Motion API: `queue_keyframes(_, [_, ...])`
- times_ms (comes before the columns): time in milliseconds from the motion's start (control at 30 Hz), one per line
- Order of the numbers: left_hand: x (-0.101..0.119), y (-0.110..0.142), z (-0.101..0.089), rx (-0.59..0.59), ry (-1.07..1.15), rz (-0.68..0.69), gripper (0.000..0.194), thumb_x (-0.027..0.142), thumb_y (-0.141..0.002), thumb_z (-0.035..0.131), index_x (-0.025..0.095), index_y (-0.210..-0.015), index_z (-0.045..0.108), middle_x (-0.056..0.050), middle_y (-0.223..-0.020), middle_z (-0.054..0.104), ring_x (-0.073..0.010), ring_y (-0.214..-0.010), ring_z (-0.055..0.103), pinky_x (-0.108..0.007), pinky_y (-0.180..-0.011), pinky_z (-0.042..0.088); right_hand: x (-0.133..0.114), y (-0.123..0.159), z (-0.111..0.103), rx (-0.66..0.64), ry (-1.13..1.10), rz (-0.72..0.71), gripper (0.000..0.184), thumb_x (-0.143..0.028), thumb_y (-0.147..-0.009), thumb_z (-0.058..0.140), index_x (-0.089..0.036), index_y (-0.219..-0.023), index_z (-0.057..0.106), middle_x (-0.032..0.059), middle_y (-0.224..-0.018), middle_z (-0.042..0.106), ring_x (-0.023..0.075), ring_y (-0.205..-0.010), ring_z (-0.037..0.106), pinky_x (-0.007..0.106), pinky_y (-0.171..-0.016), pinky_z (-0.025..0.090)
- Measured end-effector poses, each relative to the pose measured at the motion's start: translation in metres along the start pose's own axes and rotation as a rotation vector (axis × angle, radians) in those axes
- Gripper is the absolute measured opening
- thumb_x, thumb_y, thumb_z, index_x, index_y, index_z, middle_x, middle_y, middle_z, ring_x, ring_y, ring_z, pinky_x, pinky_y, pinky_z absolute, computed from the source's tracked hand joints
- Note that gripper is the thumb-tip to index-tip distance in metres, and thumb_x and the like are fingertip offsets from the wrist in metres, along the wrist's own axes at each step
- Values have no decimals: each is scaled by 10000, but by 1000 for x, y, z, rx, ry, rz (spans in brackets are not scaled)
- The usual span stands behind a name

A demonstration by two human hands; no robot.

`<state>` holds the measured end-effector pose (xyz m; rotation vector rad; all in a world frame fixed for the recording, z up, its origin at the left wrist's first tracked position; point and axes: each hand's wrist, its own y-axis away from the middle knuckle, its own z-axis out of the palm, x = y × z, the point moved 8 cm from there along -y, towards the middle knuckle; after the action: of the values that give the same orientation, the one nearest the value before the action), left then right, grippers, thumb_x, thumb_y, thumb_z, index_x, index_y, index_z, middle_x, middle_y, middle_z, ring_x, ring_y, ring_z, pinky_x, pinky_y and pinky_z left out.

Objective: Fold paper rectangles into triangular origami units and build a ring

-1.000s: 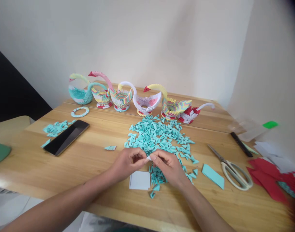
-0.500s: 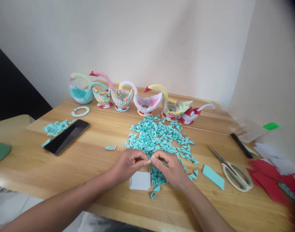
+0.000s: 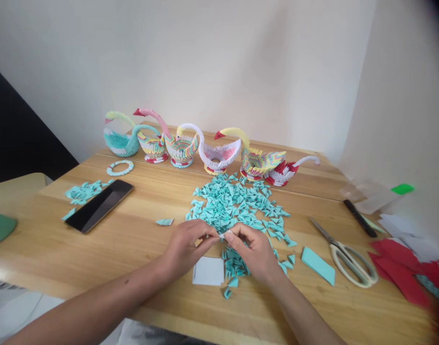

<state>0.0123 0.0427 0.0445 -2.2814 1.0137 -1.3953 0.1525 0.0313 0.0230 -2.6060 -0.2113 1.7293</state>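
Observation:
Between the fingertips of both hands is a small white piece of paper (image 3: 222,235). My left hand (image 3: 190,242) pinches its left end, and my right hand (image 3: 250,247) pinches the right. Below and behind the hands spreads a heap of folded turquoise paper triangles (image 3: 234,196). A stack of white paper slips (image 3: 208,271) lies just under my left hand. Left of that hand rests a short row of joined turquoise pieces (image 3: 165,222). Turquoise paper strips (image 3: 317,265) lie to the right of my right hand.
Several folded-paper swans (image 3: 219,155) line the back of the table. Scissors (image 3: 352,258), red paper (image 3: 399,268) and a black cutter-like stick (image 3: 359,218) are on the right. A phone (image 3: 99,206), a paper ring (image 3: 120,167) and more turquoise pieces (image 3: 85,191) are on the left.
The hands have drawn slightly apart, and more of the white paper shows between the fingertips. The left hand has turned a little. The objects on the table stay in place.

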Motion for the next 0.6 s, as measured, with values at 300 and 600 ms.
queue_keyframes(300, [11, -2, -7, 55, -33, 110, 148, 214, -880, 592, 156, -769, 671, -25, -663, 696, -122, -608, 626, -215, -598, 454, 4, 0, 4, -5, -97, 48, 318, -448, -844, 546, -194, -652, 551, -24, -605, 489, 126, -587, 439, 234, -555, 359])
queue_keyframes(600, [4, 0, 0, -12, -89, 70, 194, 215, -908, 532, 165, -755, 639, -23, -670, 671, -127, -625, 607, -228, -618, 443, -4, 1, 0, 76, 4, -28, 264, -380, -844, 554, -201, -652, 575, -23, -598, 516, 133, -582, 465, 239, -565, 378])
